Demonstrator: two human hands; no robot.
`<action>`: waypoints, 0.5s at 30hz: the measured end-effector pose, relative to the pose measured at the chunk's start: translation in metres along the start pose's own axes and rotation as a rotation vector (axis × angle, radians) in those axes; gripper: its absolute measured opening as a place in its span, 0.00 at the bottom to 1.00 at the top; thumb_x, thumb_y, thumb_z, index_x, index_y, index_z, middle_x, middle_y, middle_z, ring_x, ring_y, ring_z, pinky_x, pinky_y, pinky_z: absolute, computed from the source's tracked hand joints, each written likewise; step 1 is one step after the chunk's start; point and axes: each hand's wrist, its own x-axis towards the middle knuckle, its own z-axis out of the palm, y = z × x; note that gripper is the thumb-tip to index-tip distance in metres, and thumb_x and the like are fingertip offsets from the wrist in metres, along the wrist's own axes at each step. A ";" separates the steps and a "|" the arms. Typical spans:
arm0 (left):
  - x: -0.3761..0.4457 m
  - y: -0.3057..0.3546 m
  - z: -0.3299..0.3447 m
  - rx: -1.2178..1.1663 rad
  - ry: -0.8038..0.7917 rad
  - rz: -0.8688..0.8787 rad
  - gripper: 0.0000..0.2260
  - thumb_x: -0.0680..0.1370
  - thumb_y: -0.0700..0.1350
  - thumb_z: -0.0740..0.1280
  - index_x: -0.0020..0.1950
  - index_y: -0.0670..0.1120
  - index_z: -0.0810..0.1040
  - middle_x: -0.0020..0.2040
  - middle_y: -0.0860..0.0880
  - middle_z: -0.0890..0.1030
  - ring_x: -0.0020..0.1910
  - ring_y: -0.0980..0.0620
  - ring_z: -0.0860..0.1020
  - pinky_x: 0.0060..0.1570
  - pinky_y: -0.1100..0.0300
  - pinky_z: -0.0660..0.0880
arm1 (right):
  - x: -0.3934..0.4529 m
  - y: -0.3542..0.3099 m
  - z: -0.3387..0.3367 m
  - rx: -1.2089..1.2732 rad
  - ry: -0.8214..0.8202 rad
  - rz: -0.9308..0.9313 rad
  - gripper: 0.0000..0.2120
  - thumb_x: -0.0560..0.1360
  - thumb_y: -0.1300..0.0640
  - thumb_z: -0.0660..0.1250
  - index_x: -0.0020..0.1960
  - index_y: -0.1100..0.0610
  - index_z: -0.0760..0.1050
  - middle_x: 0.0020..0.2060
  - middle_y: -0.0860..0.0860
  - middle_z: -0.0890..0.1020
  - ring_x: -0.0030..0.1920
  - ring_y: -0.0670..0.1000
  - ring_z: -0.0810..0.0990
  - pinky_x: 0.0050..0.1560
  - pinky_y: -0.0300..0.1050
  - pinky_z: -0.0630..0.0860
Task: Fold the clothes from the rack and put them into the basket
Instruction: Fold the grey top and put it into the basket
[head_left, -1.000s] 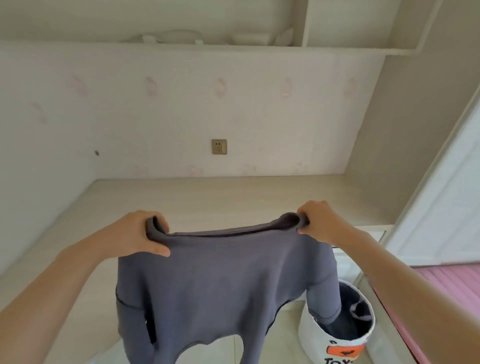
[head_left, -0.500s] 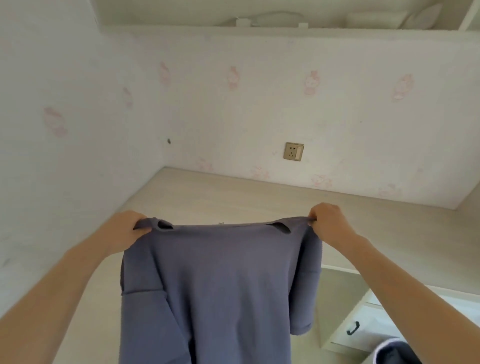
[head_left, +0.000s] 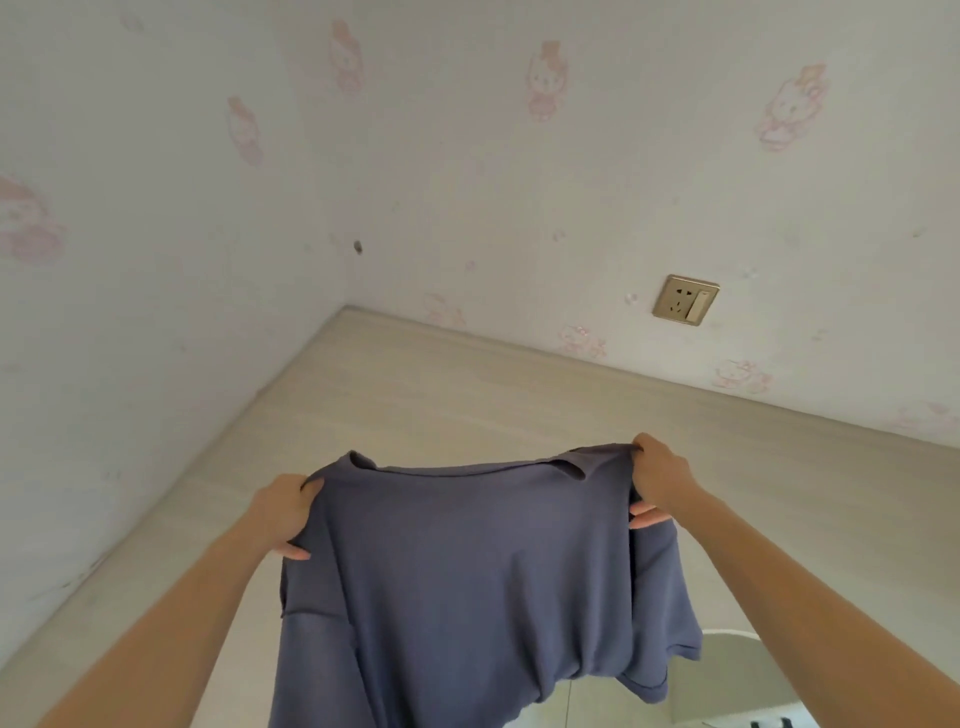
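Change: the view has swung further left and up since half a second ago; the white drawer unit and basket rim at lower right have gone from sight, and the shirt's shoulders now sag more between the hands.
Shirt (head_left: 467, 571): soft, matte blue-grey knit, short-sleeved, hanging in loose folds, its lower part cut off by the frame's bottom edge.
Left hand (head_left: 283, 512): grasping the shirt's left shoulder, thumb tucked under the cloth.
Right hand (head_left: 660, 480): pinching the right shoulder seam, fingers curled into the fabric.
Position: the shirt is held in the air, stretched between both hands, above the platform.
Platform (head_left: 467, 395): pale wood-grain, flat, meeting two walls.
Wall (head_left: 519, 208): pale paper with faded pink cartoon figures.
Socket (head_left: 684, 299): brass-coloured square plate on the wall.
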 end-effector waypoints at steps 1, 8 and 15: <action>0.008 0.002 0.005 0.011 -0.002 -0.019 0.15 0.83 0.51 0.57 0.63 0.42 0.72 0.58 0.38 0.73 0.46 0.36 0.77 0.24 0.50 0.79 | 0.012 0.000 0.004 -0.009 -0.010 0.008 0.15 0.77 0.62 0.44 0.53 0.55 0.69 0.45 0.64 0.76 0.32 0.62 0.80 0.21 0.44 0.76; 0.040 0.011 0.031 0.308 0.201 0.079 0.21 0.85 0.50 0.51 0.56 0.36 0.78 0.53 0.35 0.80 0.52 0.36 0.78 0.49 0.52 0.74 | 0.083 0.001 0.006 -0.438 -0.104 -0.208 0.09 0.80 0.66 0.49 0.51 0.59 0.67 0.39 0.52 0.70 0.41 0.54 0.68 0.49 0.47 0.71; 0.068 0.050 0.048 0.593 0.366 0.018 0.17 0.85 0.47 0.49 0.66 0.46 0.73 0.58 0.45 0.77 0.59 0.46 0.74 0.56 0.56 0.71 | 0.158 -0.029 -0.004 -0.610 -0.208 -0.225 0.14 0.81 0.63 0.49 0.60 0.61 0.71 0.46 0.55 0.75 0.43 0.57 0.75 0.49 0.44 0.72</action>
